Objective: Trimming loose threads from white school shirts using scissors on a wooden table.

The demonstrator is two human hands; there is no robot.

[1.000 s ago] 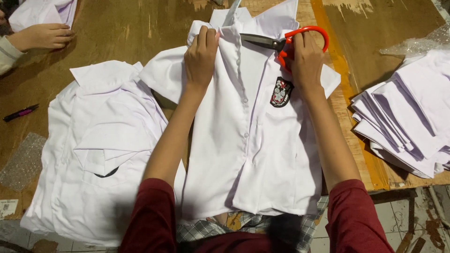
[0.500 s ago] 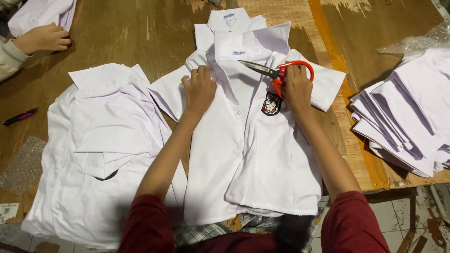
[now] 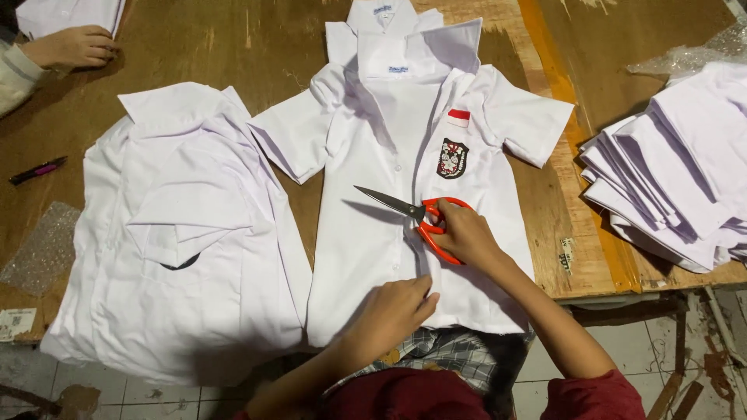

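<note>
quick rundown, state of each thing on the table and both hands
white shirt with badge: laid flat, front up, collar open
scissors: held, blades shut
right hand: gripping the red handles
left hand: pressing the shirt hem
second white shirt: lying rumpled beside it
folded shirts: stacked at the table edge
pen: lying loose

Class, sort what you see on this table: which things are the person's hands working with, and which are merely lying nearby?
In hand:
white shirt with badge, under the left hand
red-handled scissors, in the right hand

Lying about:
second white shirt
stack of folded white cloth
pink pen
bubble wrap
</note>
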